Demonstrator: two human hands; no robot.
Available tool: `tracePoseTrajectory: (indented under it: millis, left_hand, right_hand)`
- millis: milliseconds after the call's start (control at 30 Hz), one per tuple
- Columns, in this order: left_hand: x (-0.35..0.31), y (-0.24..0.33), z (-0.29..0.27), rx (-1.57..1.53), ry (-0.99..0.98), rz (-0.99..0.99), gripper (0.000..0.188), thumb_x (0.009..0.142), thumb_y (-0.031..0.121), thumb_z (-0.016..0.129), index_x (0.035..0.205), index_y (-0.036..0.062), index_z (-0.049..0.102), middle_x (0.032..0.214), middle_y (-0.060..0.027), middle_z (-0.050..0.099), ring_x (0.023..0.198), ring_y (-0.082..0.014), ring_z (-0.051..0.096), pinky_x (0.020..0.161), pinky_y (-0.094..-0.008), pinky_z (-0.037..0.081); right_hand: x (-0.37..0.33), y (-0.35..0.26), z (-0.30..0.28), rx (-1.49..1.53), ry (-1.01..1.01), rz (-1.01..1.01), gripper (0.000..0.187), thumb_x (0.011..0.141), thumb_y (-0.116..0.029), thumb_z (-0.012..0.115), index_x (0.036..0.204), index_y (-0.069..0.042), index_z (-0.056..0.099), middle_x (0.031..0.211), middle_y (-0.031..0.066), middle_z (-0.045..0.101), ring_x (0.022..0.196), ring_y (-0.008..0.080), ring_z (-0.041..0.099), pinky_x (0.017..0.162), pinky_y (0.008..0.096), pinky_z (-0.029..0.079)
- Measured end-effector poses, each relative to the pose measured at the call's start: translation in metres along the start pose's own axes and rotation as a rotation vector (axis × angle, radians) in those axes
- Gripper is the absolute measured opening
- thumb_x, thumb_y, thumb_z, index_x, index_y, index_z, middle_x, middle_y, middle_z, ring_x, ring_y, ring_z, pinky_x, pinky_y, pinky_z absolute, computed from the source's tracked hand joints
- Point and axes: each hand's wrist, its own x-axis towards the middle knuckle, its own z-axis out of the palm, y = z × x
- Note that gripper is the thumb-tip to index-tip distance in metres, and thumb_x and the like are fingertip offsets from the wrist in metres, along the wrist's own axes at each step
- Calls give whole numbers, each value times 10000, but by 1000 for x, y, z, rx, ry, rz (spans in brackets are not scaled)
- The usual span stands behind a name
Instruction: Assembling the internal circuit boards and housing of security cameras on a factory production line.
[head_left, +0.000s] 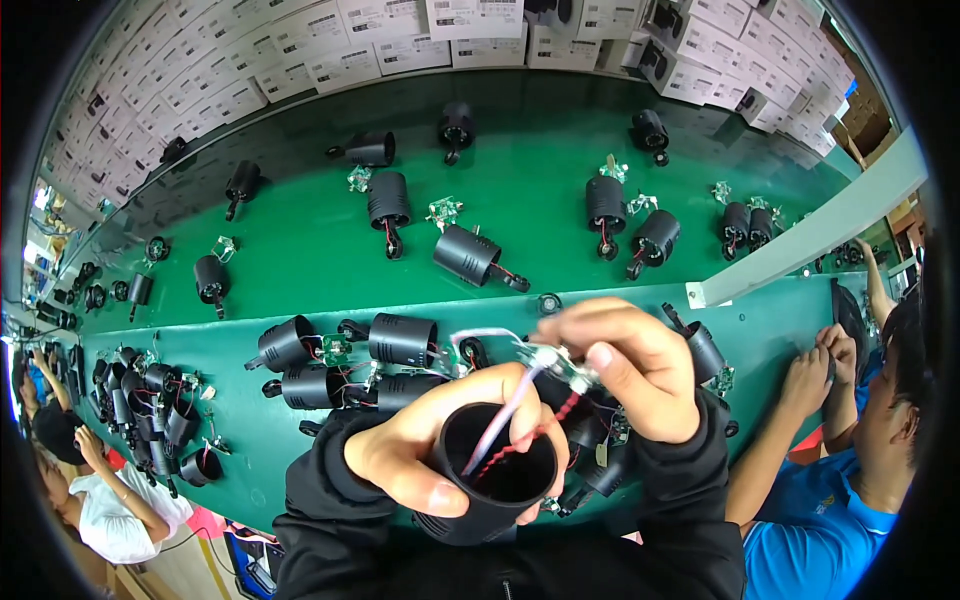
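Note:
My left hand (400, 455) is wrapped round a black cylindrical housing (462, 527), its open end tilted up toward me. Out of that opening come a twisted red wire (563, 410) and a pale, whitish wire (508, 412). Both run to a small green circuit board (565, 366), pinched in the fingers of my right hand (650, 370) just above and right of the housing. A finger of my left hand lies over the opening beside the wires. The board is slightly blurred.
Several similar black housings with wired boards lie close behind my hands, one of them a horizontal housing (402, 338). More stand on the raised green shelf (330, 250). A grey metal post (820, 220) slants at right. Co-workers sit at both sides; white boxes (475, 18) line the back.

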Motion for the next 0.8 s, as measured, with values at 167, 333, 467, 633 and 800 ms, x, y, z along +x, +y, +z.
tracePoseTrajectory:
  millis: [167,333,467,633,800]
  left_hand:
    - [2,-1,-7,138,141,52,494,679,124,671,1072,29,389,1024,-201,566,792,-258,581,739,-343,459]
    - [8,-5,-4,345,332,109,546,635,111,679,1077,1,378,983,-251,562,752,-293,597,679,-351,491]
    - [15,-9,-1,474,412,114,587,595,117,691,1067,-20,370,927,-306,563,687,-338,619,594,-367,532]
    - [23,-15,-4,649,423,72,595,591,80,690,1083,-22,372,956,-271,573,712,-313,622,631,-355,529]
    - [32,-25,-13,768,399,110,598,594,79,698,1104,-16,400,983,-228,583,719,-280,618,638,-329,517]
  right_hand:
    - [-2,0,-11,-167,67,-147,158,858,-71,500,969,16,570,902,150,576,784,219,535,718,287,419]
    - [-3,0,-26,-246,107,-234,112,843,-27,525,929,17,582,850,124,573,703,185,510,651,267,416]
    - [-5,1,-37,-309,26,-270,84,841,-10,528,904,17,576,842,115,560,670,175,491,621,256,409]
    - [-10,-1,-42,-413,62,-239,74,845,-73,496,808,-16,523,742,88,519,636,171,427,582,261,351]
    - [-14,-10,-58,-490,29,-124,87,827,-55,551,753,-24,517,697,77,498,589,162,409,544,261,342]
